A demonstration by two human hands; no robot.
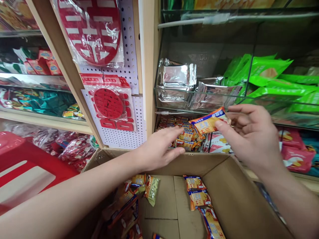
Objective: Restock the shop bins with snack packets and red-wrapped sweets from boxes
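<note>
On the far left, teal packets (48, 102) are filling a shelf, and a glossy red object (15, 144) with white markings is sitting below, in front of bagged dark red goods (74, 149). Next along, red double-happiness cutouts (109, 102) in clear wrappers are hanging on a pale pegboard (119, 137). Down in the open cardboard box (226, 186), orange-and-blue snack packets (126, 202) are lying jumbled at the left, beside a pale green-and-orange packet (152, 191). Above them, here's the left hand (160, 147), open and hovering, palm down; whether it's touching the shelf stock, I can't tell. Small orange snack packets (186, 136) are crowding that low shelf, silver foil packets (178, 76) are sitting one level up, and more packets (198, 197) are lining the box's right side. And there, in front of the shelves, the right hand (254, 139) is pinching one wrapped snack packet (206, 124) by its right end! Far right, bright green packets (266, 69) are lying heaped, pink packs (297, 157) sitting below.
</note>
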